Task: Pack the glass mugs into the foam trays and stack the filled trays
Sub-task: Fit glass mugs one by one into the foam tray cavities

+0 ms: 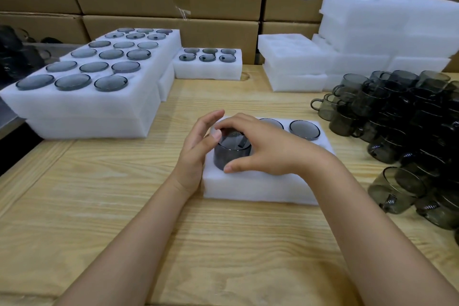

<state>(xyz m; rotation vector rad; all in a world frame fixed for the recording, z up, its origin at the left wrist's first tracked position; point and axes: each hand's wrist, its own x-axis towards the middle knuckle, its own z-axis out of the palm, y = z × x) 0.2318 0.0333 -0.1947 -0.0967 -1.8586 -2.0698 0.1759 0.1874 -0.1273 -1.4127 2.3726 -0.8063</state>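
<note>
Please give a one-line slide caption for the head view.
Right hand grips a dark glass mug half-seated in the foam tray, left hand steadying it, on a wooden table.

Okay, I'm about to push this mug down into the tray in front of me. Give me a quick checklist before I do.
1. Grip on the mug: ok. The right hand grips its rim and side, and the left hand rests against its left.
2. Mug upright: ok.
3. Seated in the foam tray: not ok. It stands well above the foam, while the seated mugs behind sit flush.
4. Handle lined up with the pocket: cannot tell, hands hide it.
5. More mugs nearby: ok, a pile of mugs lies to the right.
</note>
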